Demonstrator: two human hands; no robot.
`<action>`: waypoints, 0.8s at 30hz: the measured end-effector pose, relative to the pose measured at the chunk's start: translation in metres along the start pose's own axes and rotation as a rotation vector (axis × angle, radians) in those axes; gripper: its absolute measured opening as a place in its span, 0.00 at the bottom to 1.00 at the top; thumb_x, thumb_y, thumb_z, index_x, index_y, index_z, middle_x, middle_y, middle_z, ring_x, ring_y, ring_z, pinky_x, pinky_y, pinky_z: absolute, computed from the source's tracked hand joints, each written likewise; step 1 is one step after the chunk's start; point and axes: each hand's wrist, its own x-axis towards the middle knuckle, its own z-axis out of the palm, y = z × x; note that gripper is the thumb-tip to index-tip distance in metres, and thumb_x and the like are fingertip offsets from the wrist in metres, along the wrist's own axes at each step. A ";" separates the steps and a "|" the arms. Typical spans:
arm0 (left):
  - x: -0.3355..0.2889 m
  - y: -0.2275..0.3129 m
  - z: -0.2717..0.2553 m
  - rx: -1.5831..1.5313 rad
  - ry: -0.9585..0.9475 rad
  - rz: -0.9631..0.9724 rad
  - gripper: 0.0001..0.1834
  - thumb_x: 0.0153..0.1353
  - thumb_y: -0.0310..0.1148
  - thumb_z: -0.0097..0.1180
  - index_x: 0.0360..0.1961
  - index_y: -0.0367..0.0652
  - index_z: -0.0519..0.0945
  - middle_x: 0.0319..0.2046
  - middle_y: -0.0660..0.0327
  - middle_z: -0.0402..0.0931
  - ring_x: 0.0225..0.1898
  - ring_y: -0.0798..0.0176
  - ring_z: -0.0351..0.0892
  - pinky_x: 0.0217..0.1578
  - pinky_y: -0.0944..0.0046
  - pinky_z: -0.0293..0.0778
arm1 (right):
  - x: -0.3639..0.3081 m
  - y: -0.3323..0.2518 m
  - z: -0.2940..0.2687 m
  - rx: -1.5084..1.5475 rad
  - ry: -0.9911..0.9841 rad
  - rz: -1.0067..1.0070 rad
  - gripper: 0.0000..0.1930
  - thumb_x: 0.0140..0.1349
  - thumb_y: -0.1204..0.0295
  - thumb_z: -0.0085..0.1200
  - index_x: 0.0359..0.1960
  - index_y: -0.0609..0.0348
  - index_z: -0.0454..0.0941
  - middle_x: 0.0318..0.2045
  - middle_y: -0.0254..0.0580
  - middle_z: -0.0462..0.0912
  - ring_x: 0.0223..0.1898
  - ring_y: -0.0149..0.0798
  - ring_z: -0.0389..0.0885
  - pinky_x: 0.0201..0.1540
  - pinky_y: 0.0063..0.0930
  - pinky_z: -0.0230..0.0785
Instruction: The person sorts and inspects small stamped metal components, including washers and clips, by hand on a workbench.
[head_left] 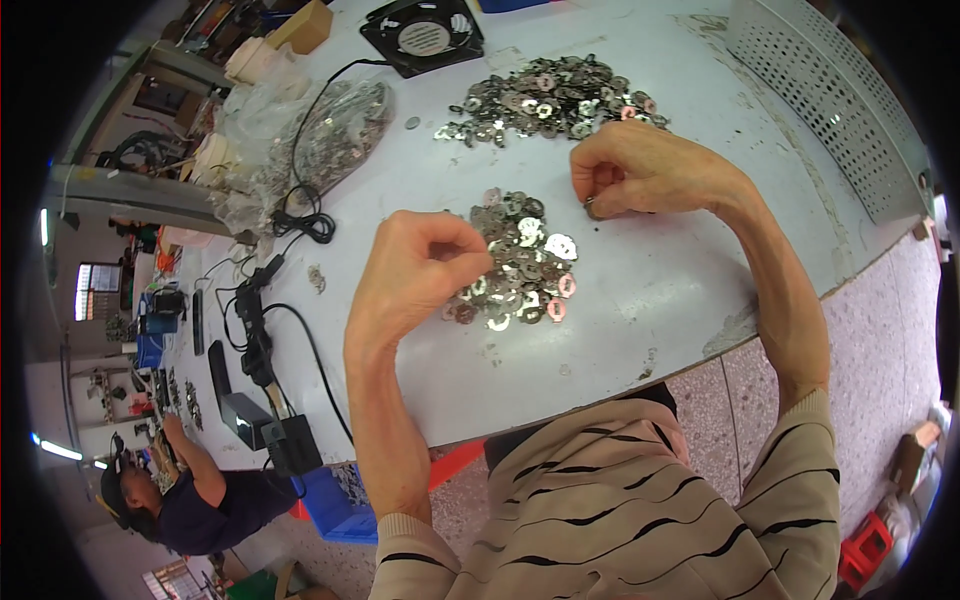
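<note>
Both my forearms rise from the lower edge, bare below striped cuffs, elbows bent. My left hand is curled into a loose fist, knuckles up, fingertips pinched together at its right side. My right hand sits further forward, wrist flexed, fingers curled inward and pinched toward the thumb.

Surface: pale grey-white, scuffed. Washers: silver, a few pink or copper-toned. Far pile: same mix. Fan: black frame, white round label. Cables: black. Sweater: beige with thin black wavy stripes. Bin: blue. Floor: speckled pinkish-grey.
</note>
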 end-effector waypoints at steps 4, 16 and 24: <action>0.000 -0.001 0.002 0.007 -0.002 -0.017 0.06 0.43 0.24 0.59 0.23 0.31 0.80 0.17 0.62 0.76 0.21 0.73 0.72 0.22 0.71 0.66 | 0.001 0.003 0.003 0.047 0.018 -0.020 0.04 0.45 0.77 0.56 0.22 0.65 0.74 0.17 0.36 0.75 0.20 0.28 0.72 0.23 0.24 0.64; 0.004 0.003 0.017 -0.225 0.130 0.136 0.04 0.45 0.20 0.59 0.26 0.33 0.80 0.21 0.63 0.77 0.22 0.75 0.73 0.22 0.74 0.68 | -0.002 -0.012 0.000 0.467 0.100 -0.022 0.04 0.52 0.73 0.56 0.27 0.60 0.76 0.22 0.28 0.77 0.25 0.20 0.71 0.27 0.16 0.62; 0.009 0.004 0.043 -0.217 0.188 0.258 0.06 0.47 0.20 0.59 0.30 0.34 0.81 0.26 0.64 0.77 0.28 0.73 0.74 0.29 0.73 0.70 | 0.000 -0.011 0.004 0.570 0.091 -0.054 0.06 0.52 0.72 0.57 0.29 0.60 0.77 0.24 0.31 0.79 0.27 0.23 0.74 0.29 0.17 0.66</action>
